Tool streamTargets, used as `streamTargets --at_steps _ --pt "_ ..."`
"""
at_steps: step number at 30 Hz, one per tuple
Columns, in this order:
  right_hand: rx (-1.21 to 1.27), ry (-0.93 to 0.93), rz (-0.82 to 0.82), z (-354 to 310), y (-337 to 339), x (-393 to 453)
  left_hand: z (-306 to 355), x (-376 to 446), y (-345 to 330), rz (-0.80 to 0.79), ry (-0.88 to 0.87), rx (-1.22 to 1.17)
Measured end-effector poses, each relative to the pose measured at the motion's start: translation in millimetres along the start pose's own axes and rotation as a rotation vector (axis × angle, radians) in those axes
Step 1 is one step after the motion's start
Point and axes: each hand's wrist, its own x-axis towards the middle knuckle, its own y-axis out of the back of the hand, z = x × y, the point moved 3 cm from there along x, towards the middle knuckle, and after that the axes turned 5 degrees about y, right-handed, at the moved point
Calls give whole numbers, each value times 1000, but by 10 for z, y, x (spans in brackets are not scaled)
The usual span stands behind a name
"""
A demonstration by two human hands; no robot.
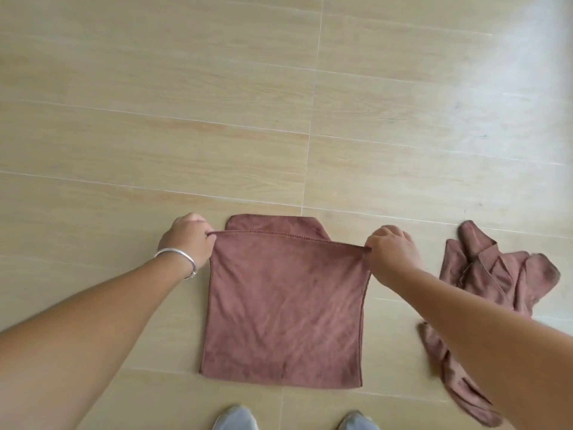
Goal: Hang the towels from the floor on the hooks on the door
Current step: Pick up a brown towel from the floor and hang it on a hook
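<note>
A brown towel [283,308] is stretched out flat in front of me over the floor, folded so a second layer peeks out along its far edge. My left hand [187,240] pinches the top left corner and my right hand [392,251] pinches the top right corner, holding the upper edge taut between them. A second brown towel [496,274] lies crumpled on the floor to the right, partly hidden by my right forearm. No door or hooks are in view.
The floor [217,103] is light wood-look tile with pale grout lines. The toes of my two grey shoes [235,418] show at the bottom edge, just below the held towel. A silver bangle [179,254] circles my left wrist.
</note>
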Motion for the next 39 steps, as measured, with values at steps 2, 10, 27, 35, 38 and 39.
streamTargets --at_steps 2,10,27,35,38,39 --pt "-30 8 5 44 -169 322 13 327 -179 -4 6 59" --pt "-132 144 147 265 -511 1050 0 1097 -500 247 -112 137" --pt "59 314 -12 -467 -334 1419 508 1239 -617 120 -322 267" --pt "50 537 63 -441 -200 1395 482 1169 -452 237 -341 215" --pt "-77 531 20 -305 -151 1375 496 1154 -441 244 -349 193" --pt "-85 550 32 -286 -108 1366 524 1152 -447 242 -364 197"
